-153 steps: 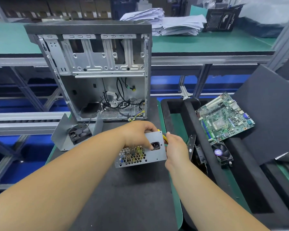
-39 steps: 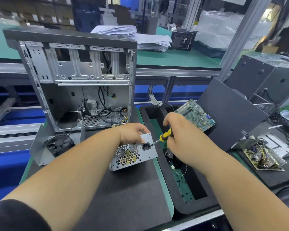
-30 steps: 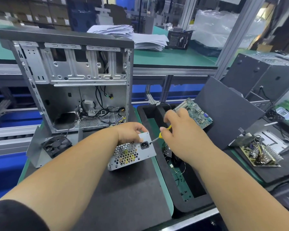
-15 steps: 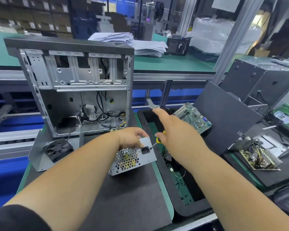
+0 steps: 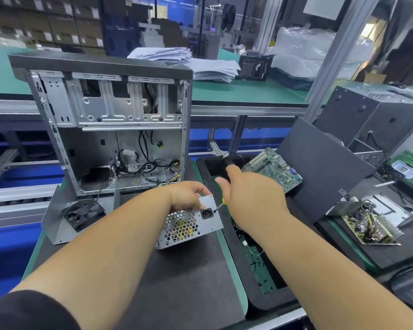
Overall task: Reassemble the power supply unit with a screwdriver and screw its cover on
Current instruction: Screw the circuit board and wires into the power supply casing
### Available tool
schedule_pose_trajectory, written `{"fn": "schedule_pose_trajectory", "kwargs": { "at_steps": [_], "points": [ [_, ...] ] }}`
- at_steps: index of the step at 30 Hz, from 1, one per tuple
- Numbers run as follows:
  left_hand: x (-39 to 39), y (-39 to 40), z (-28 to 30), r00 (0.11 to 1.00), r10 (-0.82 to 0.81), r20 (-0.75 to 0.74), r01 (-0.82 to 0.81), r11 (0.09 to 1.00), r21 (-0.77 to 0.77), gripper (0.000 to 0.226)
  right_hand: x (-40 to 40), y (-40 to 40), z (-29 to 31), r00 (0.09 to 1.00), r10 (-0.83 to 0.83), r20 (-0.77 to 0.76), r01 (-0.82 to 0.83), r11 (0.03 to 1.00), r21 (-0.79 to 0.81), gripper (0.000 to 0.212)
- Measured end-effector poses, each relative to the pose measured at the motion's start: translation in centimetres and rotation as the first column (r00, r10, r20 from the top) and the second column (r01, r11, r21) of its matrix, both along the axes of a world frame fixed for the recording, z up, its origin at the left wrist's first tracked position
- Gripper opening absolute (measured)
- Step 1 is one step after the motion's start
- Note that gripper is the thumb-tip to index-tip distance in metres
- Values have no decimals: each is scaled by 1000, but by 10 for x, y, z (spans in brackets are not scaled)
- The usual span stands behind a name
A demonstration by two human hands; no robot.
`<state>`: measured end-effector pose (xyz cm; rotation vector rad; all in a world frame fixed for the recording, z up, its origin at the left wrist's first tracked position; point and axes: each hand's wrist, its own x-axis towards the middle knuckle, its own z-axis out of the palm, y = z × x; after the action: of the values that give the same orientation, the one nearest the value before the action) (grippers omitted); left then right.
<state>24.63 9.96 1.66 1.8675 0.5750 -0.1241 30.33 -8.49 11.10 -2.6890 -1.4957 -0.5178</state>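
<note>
Most screwdriver (image 5: 221, 203) behind right hand (image 5: 250, 196)

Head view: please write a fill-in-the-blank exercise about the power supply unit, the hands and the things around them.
1. The left hand grips the top of the power supply unit, which rests on a black ____.
2. The screwdriver has a ____ handle.
3. The right hand holds the screwdriver, whose tip is beside the unit's black power ____.
4. The loose fan lies to the ____ of the unit.

Missing words: mat; yellow; socket; left
</note>
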Motion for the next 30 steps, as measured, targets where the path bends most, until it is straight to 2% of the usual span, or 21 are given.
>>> {"fn": "schedule_pose_trajectory", "kwargs": {
  "at_steps": [1, 3, 4, 5, 6, 8, 9, 10, 11, 13, 14, 15, 17, 18, 20, 22, 23, 25, 27, 29, 30],
  "points": [
    [0, 0, 0, 1000, 2, -1, -2, 1000, 0, 26, 2, 1, -1, 993, 53, -107, -49, 998, 45, 42],
    [-1, -1, 0, 1000, 6, 0, -6, 1000, -8, 26, 8, 1, 1, 913, 217, -344, -185, 975, 122, 63],
    [-1, -1, 0, 1000, 7, 2, -7, 1000, -11, 26, 9, 1, 2, 885, 260, -386, -228, 965, 127, 70],
    [-1, -2, 0, 1000, 4, 3, -4, 1000, -8, 27, 9, 1, 2, 895, 266, -358, -243, 964, 109, 68],
    [-1, -2, 0, 1000, 0, 3, 0, 1000, 2, 27, 8, 2, 1, 938, 238, -254, -221, 971, 91, 57],
    [-1, -2, 1, 1000, -5, -4, 5, 1000, 26, 28, 7, 3, 0, 995, 96, -25, -95, 995, 41, 35],
    [0, -2, 1, 1000, -5, -8, 5, 999, 33, 28, 8, 2, -1, 999, 39, 8, -39, 999, 38, 35],
    [0, -1, 1, 1000, -3, -8, 3, 999, 32, 28, 10, 2, -1, 999, 28, -23, -27, 998, 56, 36],
    [0, -1, 1, 1000, 0, -7, 0, 1000, 27, 28, 13, 2, 0, 990, 63, -125, -52, 995, 90, 38],
    [0, -1, 0, 1000, 5, -5, -5, 1000, 17, 28, 18, 2, 5, 899, 221, -377, -175, 973, 154, 54],
    [0, -1, 0, 1000, 4, -4, -4, 1000, 17, 28, 18, 1, 9, 857, 283, -431, -235, 958, 163, 60],
    [0, -1, -1, 1000, 1, -4, -1, 1000, 19, 28, 17, 1, 10, 853, 312, -418, -278, 950, 142, 59],
    [1, 0, 0, 1000, -5, -7, 5, 1000, 19, 29, 14, 3, 10, 932, 266, -248, -259, 964, 60, 40],
    [1, 0, 0, 1000, -8, -12, 8, 1000, 20, 29, 13, 4, 9, 971, 182, -152, -182, 983, 16, 28],
    [0, 1, 1, 1000, -14, -25, 15, 1000, 26, 30, 15, 4, 7, 998, 8, -70, -12, 999, -50, 24],
    [1, 2, 1, 1000, -13, -25, 14, 1000, 15, 30, 17, 2, 6, 991, 5, -135, -7, 1000, -9, 23],
    [1, 3, 1, 1000, -11, -21, 12, 1000, 6, 29, 18, 1, 7, 969, 70, -236, -65, 998, 27, 21],
    [1, 4, 0, 1000, -10, -15, 10, 1000, 0, 29, 19, -1, 11, 892, 207, -401, -195, 978, 70, 42],
    [1, 4, 0, 1000, -12, -8, 12, 1000, -13, 29, 19, 1, 12, 900, 249, -358, -244, 968, 60, 44],
    [2, 5, 0, 1000, -13, -7, 13, 1000, -22, 30, 17, 5, 11, 964, 178, -198, -175, 984, 32, 22],
    [2, 5, 1, 1000, -16, -9, 16, 1000, -21, 29, 16, 7, 10, 986, 104, -128, -105, 994, 0, 22]
  ]
}}
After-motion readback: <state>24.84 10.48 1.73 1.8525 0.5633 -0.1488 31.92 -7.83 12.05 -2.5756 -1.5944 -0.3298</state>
